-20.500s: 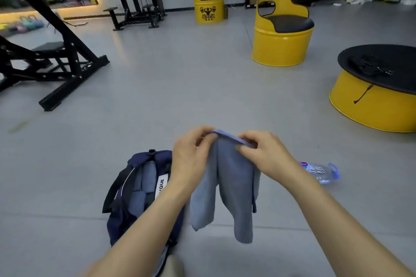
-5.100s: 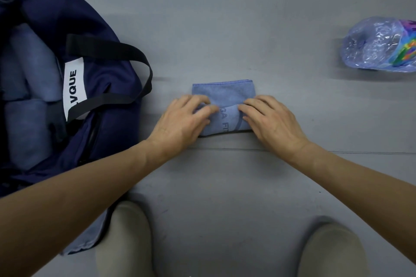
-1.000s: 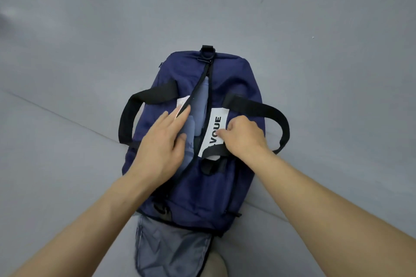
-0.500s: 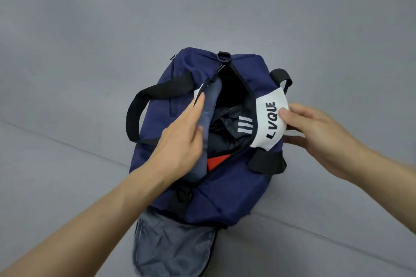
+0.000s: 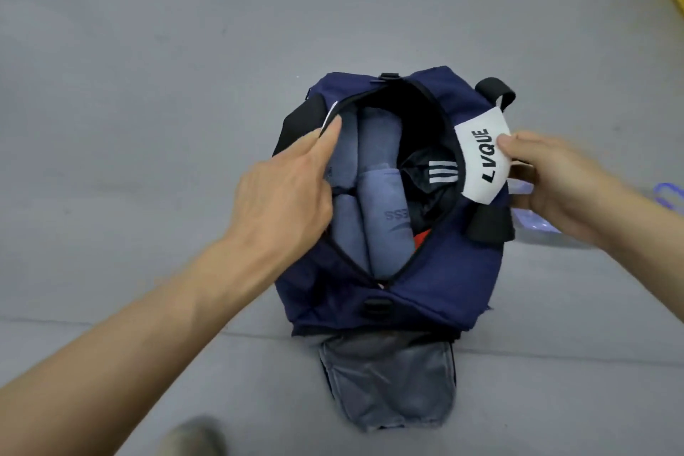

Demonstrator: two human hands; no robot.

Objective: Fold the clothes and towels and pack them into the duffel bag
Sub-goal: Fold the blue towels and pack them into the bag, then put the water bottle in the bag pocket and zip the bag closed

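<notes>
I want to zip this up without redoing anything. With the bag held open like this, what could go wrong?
The blue towels sit high against the left rim of the duffel bag, where the left hand holds it; fabric may catch in the zip. The plastic bottle lies close by the right hand and could get knocked away. The grey end pocket hangs open and may snag when lifted.

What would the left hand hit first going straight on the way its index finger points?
Probably the far left rim of the duffel bag, just past the left hand; the rolled towel beside it seems lower, but depth is unclear.
</notes>
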